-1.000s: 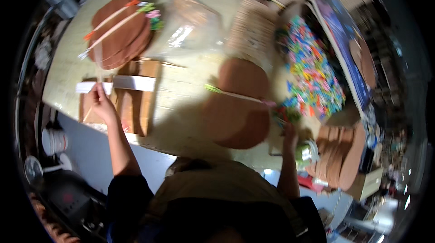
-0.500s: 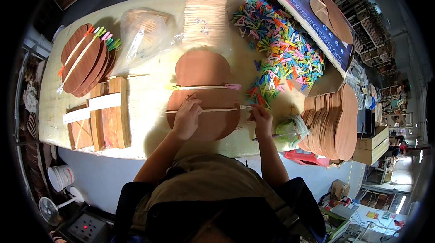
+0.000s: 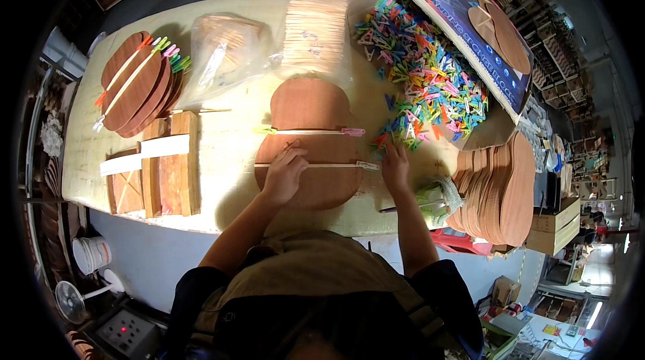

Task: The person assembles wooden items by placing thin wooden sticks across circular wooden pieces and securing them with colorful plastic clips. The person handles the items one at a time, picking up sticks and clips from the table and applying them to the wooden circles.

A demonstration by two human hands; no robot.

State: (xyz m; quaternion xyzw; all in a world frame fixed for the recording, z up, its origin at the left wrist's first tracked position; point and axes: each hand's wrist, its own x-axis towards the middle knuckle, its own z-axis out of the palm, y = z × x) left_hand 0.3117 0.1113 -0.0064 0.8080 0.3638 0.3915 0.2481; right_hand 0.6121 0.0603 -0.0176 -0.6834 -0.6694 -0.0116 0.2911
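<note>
A reddish-brown guitar-shaped wood panel [image 3: 309, 192] lies in front of me with two pale strips across it. The upper strip [image 3: 302, 132] has a green clothespin [image 3: 265, 129] at its left end and a pink clothespin [image 3: 353, 132] at its right. My left hand [image 3: 285, 175] rests over the lower strip [image 3: 332, 166], its fingers curled together; what they pinch is too small to make out. A white clothespin [image 3: 367, 166] sits at that strip's right end. My right hand [image 3: 396, 166] reaches to the near edge of a pile of coloured clothespins [image 3: 433, 84], fingers stretched out among them.
Clipped guitar-shaped panels [image 3: 134, 88] lie at the far left, behind a wooden fixture [image 3: 191, 172]. Bundled pale sticks [image 3: 312, 31] and a plastic bag [image 3: 215, 64] lie at the back. A printed carton [image 3: 463, 17] and stacked panels [image 3: 504, 185] stand right, beside a green container [image 3: 430, 199].
My right hand has let go of the white clothespin, now at the lower strip's right end, and moved up to the clothespin pile. My left hand stays on the panel.
</note>
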